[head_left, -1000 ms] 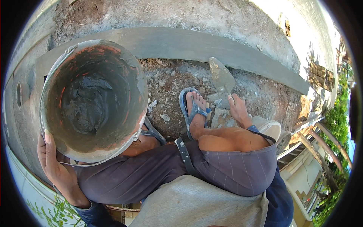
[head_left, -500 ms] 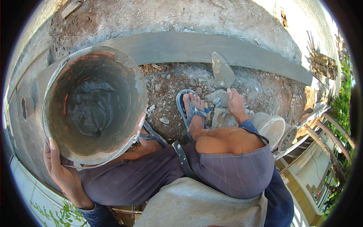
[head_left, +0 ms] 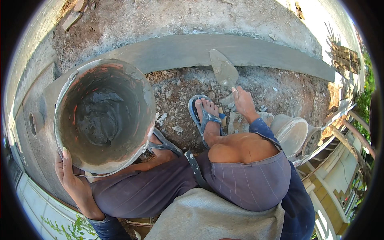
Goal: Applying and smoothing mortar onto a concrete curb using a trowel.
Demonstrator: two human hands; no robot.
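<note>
My left hand [head_left: 72,176] grips the near rim of a large bucket [head_left: 148,100], thumb inside and fingers behind the wall. The bucket tilts toward me, and wet grey mortar [head_left: 102,116] lies in its bottom. In my right hand [head_left: 245,105], closed round a mostly hidden handle, is a pointed trowel [head_left: 224,71] with a mortar-smeared blade. The blade's tip overlaps the near edge of a long, smooth strip of grey mortar [head_left: 172,52]; I cannot tell whether they touch. My sandalled foot [head_left: 206,116] stands on the rubble between bucket and trowel.
Pale buckets [head_left: 294,134] stand right of my knee. Broken stone and rubble [head_left: 176,88] cover the ground before the strip. A short round pipe end [head_left: 36,123] sits left of the bucket. Wooden poles [head_left: 348,148] and planks lie at far right, a loose brick [head_left: 72,20] at far left.
The trowel has moved left, its blade now angled further left over the strip's edge. My right hand has shifted slightly left with it. The bucket sits a little lower and further right in view.
</note>
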